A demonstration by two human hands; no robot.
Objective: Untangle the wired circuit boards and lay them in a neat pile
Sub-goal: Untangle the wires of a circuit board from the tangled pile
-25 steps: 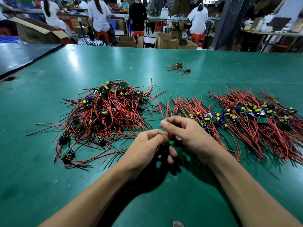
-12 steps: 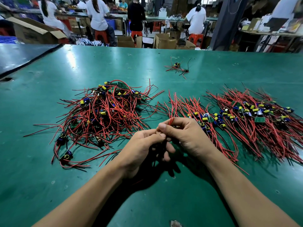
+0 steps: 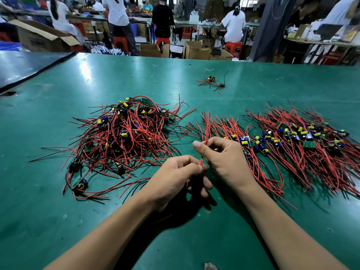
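**Checker:** Item in hand?
**Me:** One wired board. My left hand [image 3: 173,178] pinches its red wires [image 3: 206,129] low down, thumb against forefinger. My right hand [image 3: 226,160] pinches the same wires just above. Both sets of fingers [image 3: 220,142] are clamped on them. The board [image 3: 194,182] hangs below, mostly hidden behind my left fingers.

**Checker:** Lie of it?
**Me:** Long axis nearly straight away from me, loose tips toward the far side of the table [image 3: 48,211].

**Checker:** Destination?
**Me:** The neat pile [image 3: 292,145], to the right, just beside my right hand, which is the nearer one. Its wires slant far-left to near-right, so I judge mine need turning to match.

**Checker:** Counts?
**Me:**
- Tangled heap [image 3: 124,141]: one, to the left.
- Neat pile: one, in two overlapping fans.
- Stray bunch [image 3: 212,82]: one, far side.
- Rubber band [image 3: 155,82]: one.
- Boards per heap: too many to count.
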